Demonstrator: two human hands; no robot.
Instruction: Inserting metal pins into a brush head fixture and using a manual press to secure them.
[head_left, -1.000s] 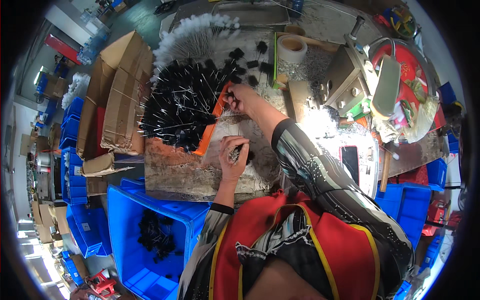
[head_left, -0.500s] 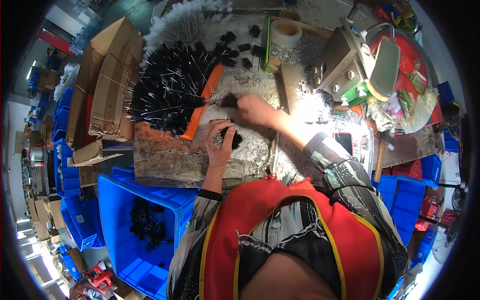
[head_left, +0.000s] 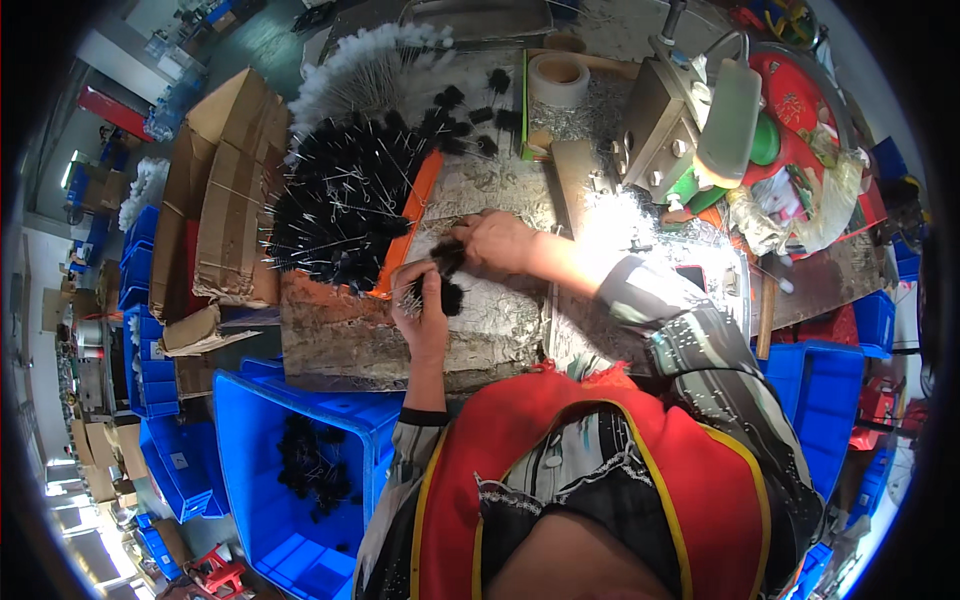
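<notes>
My left hand [head_left: 421, 325]'s wrapped round a brush bunch [head_left: 450, 298], right hand [head_left: 500, 242] pinching a single black brush [head_left: 449, 257] just above it. Orange tray [head_left: 411, 226]'s heaped with a brush pile [head_left: 345, 200]; blue bin [head_left: 255, 480] holds loose brushes [head_left: 312, 465], green-edged tray [head_left: 524, 110] metal bits [head_left: 558, 121].

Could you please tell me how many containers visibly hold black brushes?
2: the orange tray on the workbench, heaped with black brushes, and the large blue bin by its near-left edge. More may be hidden elsewhere.
</notes>
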